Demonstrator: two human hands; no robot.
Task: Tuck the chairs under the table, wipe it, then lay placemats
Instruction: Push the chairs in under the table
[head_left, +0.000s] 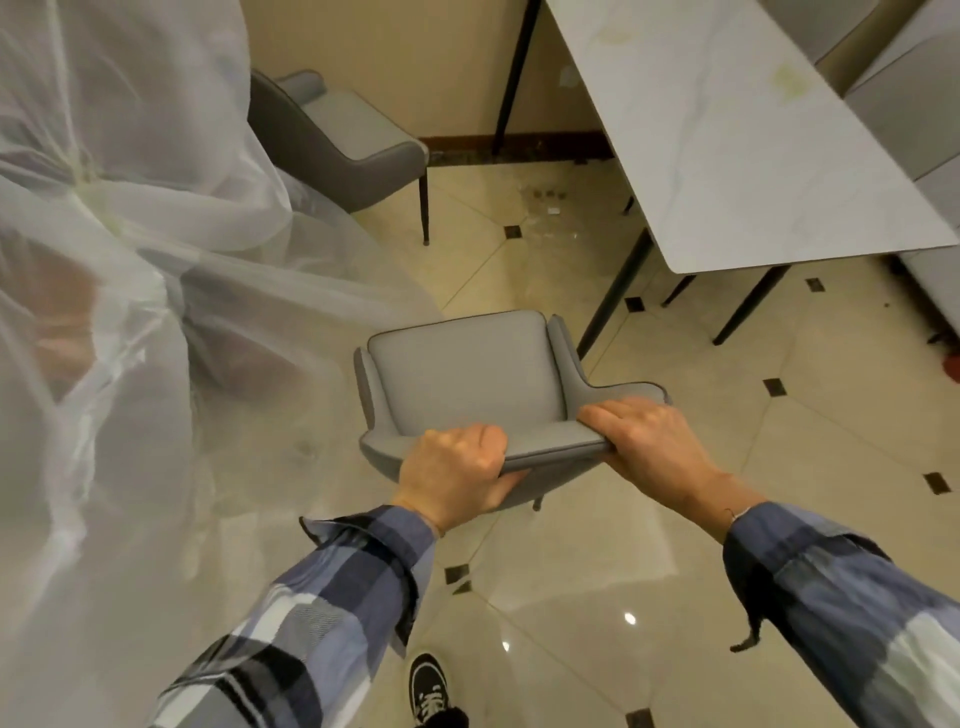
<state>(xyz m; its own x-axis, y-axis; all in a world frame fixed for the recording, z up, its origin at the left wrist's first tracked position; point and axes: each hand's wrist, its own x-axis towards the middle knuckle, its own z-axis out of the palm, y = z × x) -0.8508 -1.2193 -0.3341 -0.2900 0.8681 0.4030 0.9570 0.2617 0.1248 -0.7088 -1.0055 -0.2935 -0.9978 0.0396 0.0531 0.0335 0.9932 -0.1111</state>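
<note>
**Item: grey chair held by its backrest, not yet tucked**

Nearest, a black shoe (428, 688) is seen on the glossy tiled floor (571, 561), below two plaid sleeves. The grey chair (467, 374) is gripped by the top of its backrest: the left hand (452, 467) is curled over the edge, fingers in front and thumb underneath; the right hand (644, 436) is wrapped round the backrest's right corner, fingers pressed together. The chair is placed just short of the table's near corner, seat facing away, well clear of the underside.

Progress is judged early: this chair is untucked, a second grey chair (353, 145) is left standing apart by the wall, and no cloth or placemats are seen.

The white marble-patterned table (727, 135) is marked with faint yellowish stains. A sheer white curtain (119, 260) is hung at left.
</note>
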